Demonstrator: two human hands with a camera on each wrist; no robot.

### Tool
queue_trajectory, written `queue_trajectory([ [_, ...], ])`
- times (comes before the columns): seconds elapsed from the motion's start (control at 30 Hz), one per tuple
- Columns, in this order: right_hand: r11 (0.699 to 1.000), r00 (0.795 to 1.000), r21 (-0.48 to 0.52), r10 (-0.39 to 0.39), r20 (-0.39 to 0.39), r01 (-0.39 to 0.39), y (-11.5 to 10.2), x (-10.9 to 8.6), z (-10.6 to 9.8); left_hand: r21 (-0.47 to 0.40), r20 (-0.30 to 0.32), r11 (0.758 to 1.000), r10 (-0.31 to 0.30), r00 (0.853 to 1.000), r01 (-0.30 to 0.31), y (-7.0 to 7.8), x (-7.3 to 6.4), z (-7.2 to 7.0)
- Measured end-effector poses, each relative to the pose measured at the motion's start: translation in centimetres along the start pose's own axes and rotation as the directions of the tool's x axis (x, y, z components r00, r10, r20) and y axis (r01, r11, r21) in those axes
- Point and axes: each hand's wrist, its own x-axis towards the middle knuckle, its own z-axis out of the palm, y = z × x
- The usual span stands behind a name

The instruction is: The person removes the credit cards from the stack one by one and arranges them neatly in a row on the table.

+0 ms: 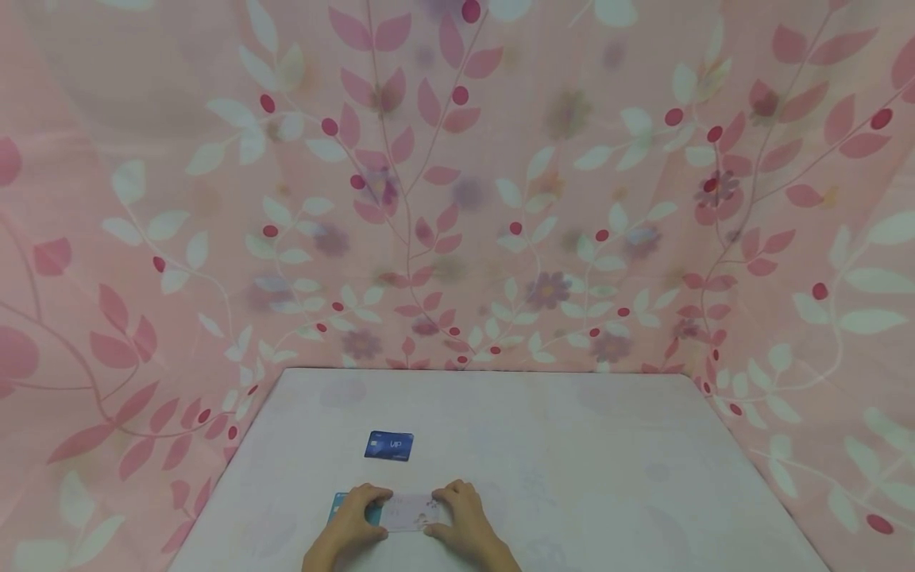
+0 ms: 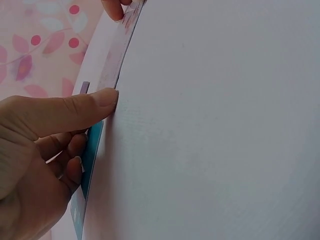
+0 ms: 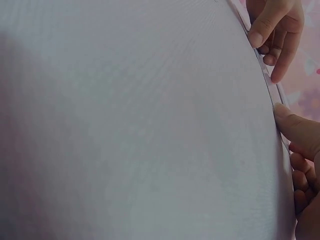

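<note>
Right of the right hand [image 1: 465, 518], white tabletop [image 1: 615, 469] offers wide passage. From there to the left hand [image 1: 349, 518], a pale floral card [image 1: 409, 512] bars the way — ahead of the left hand, a blue VIP card [image 1: 389, 446]; farther, floral curtain [image 1: 493, 199].

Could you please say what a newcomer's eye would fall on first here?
The eye would probably go first to the floral pink cloth behind and beside the pale table. Next comes the dark blue VIP card, left of the table's middle. Then come the left hand and right hand nearer the viewer, holding opposite ends of a pale patterned card.
</note>
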Motion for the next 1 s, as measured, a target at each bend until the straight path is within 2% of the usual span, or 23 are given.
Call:
queue_trajectory([
  [0.3, 1.0, 1.0, -0.012, -0.013, -0.009, 0.012, 0.16, -0.03, 0.06, -0.02, -0.006, 0.999, -0.049, 0.999, 0.049, -0.46, 0.25, -0.2],
  [0.53, 1.0, 1.0, -0.007, -0.01, -0.022, 0.01, 0.18, -0.02, 0.07, -0.005, -0.015, 1.0, -0.023, 1.0, 0.023, -0.67, 0.49, -0.33],
  [1.0, 1.0, 0.999, 0.007, 0.021, -0.043, -0.021, -0.54, -0.05, 0.18, 0.014, -0.017, 0.998, -0.066, 0.998, 0.067, -0.74, 0.46, -0.29],
])
